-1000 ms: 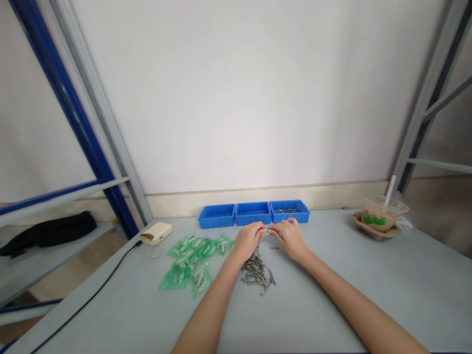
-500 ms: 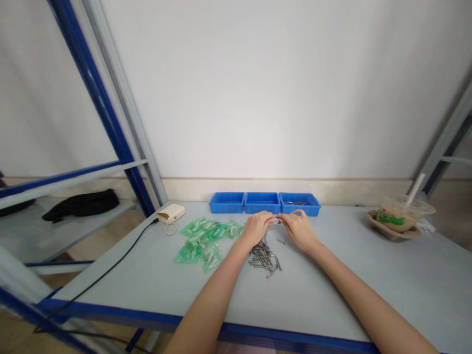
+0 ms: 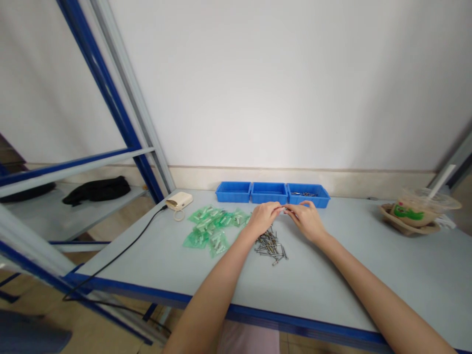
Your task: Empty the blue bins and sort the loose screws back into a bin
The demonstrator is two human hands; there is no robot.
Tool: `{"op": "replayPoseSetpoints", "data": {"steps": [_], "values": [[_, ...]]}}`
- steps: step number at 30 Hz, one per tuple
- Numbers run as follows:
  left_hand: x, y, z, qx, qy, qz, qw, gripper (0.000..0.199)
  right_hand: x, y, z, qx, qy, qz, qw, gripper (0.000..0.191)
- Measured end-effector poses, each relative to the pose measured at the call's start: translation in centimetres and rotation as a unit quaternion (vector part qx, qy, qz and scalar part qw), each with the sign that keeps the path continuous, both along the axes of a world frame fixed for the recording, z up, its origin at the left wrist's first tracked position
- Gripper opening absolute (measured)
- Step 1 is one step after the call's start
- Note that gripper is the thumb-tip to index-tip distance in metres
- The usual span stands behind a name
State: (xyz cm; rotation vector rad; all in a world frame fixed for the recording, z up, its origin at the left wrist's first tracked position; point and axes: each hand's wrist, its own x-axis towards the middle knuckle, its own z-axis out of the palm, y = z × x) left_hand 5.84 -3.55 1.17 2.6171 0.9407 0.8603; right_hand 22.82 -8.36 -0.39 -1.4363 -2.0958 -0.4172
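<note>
My left hand (image 3: 264,217) and my right hand (image 3: 307,220) meet at the fingertips just in front of the blue bins. Both are closed in a pinch around something small between them, too small to make out. Under and beside my left hand lies a pile of metal screws (image 3: 272,247). Green plastic bags (image 3: 210,224) with small pieces inside lie left of the pile. The right blue bin (image 3: 320,200) holds some screws; the left blue bin (image 3: 233,196) and the middle blue bin (image 3: 268,197) show nothing inside.
A cream-coloured device (image 3: 179,200) with a black cable (image 3: 127,249) sits at the back left. At the right, a drink cup (image 3: 413,212) with a straw stands in a cardboard holder (image 3: 396,225). Black cloth (image 3: 98,191) lies on a shelf at the left.
The camera view has shifted, so the table and bins appear higher and a little to the right. A loose screw seen between my hands earlier no longer shows. My hands are still together at the fingertips.
</note>
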Motion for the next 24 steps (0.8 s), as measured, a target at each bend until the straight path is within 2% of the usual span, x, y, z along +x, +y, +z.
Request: {"op": "replayPoseSetpoints", "data": {"steps": [6, 14, 19, 24], "values": [[-0.1, -0.17, 0.05, -0.003, 0.017, 0.007, 1.0, 0.038, -0.02, -0.22, 0.2, 0.009, -0.001, -0.004, 1.0, 0.028], [0.19, -0.04, 0.07, -0.044, -0.023, 0.017, 0.999, 0.025, -0.29, -0.38, 0.26, 0.001, -0.051, -0.025, 0.998, 0.033], [0.51, -0.15, -0.03, -0.044, -0.029, 0.03, 0.998, 0.028, -0.33, -0.47, 0.38, 0.013, -0.035, -0.025, 0.999, 0.033], [0.52, -0.15, 0.14, -0.066, -0.026, 0.004, 0.998, 0.033, -0.26, -0.6, 0.78, 0.011, -0.047, -0.043, 0.998, 0.037]]}}
